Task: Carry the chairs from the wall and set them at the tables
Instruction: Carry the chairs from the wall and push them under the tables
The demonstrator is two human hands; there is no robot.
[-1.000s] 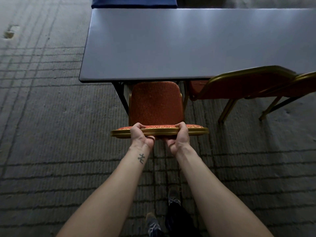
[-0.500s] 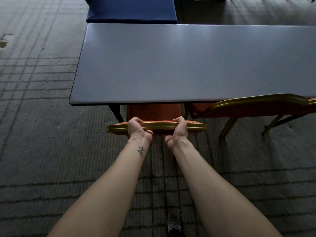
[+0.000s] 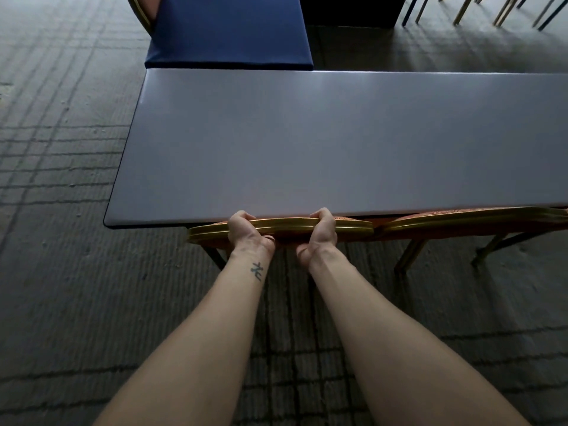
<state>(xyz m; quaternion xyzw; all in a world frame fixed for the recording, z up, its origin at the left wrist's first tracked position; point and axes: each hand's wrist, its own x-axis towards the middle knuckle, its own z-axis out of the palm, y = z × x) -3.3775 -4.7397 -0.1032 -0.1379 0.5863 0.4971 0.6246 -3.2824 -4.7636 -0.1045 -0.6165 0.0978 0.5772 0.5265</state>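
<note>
Chair (image 3: 285, 226), red-upholstered with a gold metal frame: head view shows it at the near long edge of the grey table (image 3: 338, 142), close to the table's left end, its seat hidden under the tabletop and only the top rail of the backrest showing, just at the table edge. The left hand (image 3: 246, 232) and the right hand (image 3: 319, 232) both grip that rail, fingers curled over its far side and thumbs beneath, the two hands set near each other about the rail's middle; a small tattoo (image 3: 257, 271) marks the left wrist. A second red chair (image 3: 461, 219) stands just beside it on the right, likewise tucked to the table. Across the table stands a blue-seated chair (image 3: 227, 32); further chair legs (image 3: 491, 10) show at the upper right. The floor is grey ribbed carpet (image 3: 61, 272). Against the view one second ago, the red seat, then fully exposed before the table, has passed beneath the tabletop, and the person's shoes have left the view. The grip of both hands is unchanged.
</note>
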